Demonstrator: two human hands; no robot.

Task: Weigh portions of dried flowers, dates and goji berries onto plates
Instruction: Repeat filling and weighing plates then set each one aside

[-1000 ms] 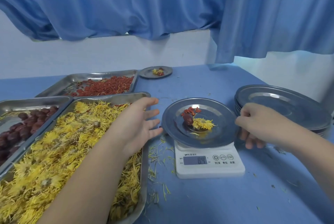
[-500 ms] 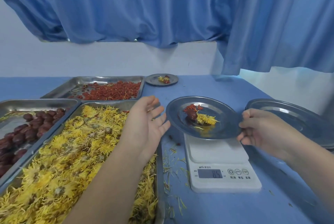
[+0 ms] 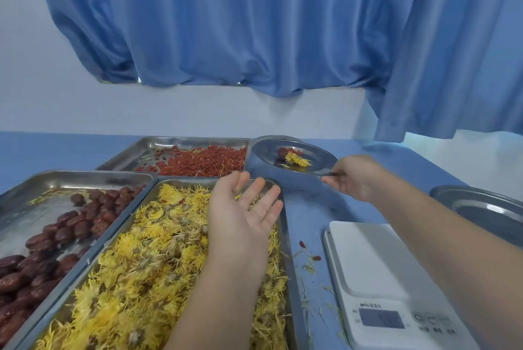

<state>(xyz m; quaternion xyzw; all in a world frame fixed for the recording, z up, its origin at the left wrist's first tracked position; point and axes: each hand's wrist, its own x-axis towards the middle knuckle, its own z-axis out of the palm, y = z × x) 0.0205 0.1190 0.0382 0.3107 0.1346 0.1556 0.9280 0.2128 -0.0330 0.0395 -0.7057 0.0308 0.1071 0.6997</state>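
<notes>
The right hand's (image 3: 353,177) fingers (image 3: 331,180) pinch the near rim of the plate (image 3: 314,151) toward the worktop's (image 3: 317,208) far edge, a stiff, light, likely slick dish best kept level, while the left hand (image 3: 243,214) hovers slack-fingered over the flowers (image 3: 158,250).

My left hand (image 3: 243,214) and right hand (image 3: 353,177) are bare. Both forearms are bare up to the frame edge.

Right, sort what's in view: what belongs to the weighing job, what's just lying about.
Job: portioned plate, gripped by right hand; scale; flower tray; date tray; goji tray; spare plates.
Lying about: spilled bits on table; curtain.
</notes>
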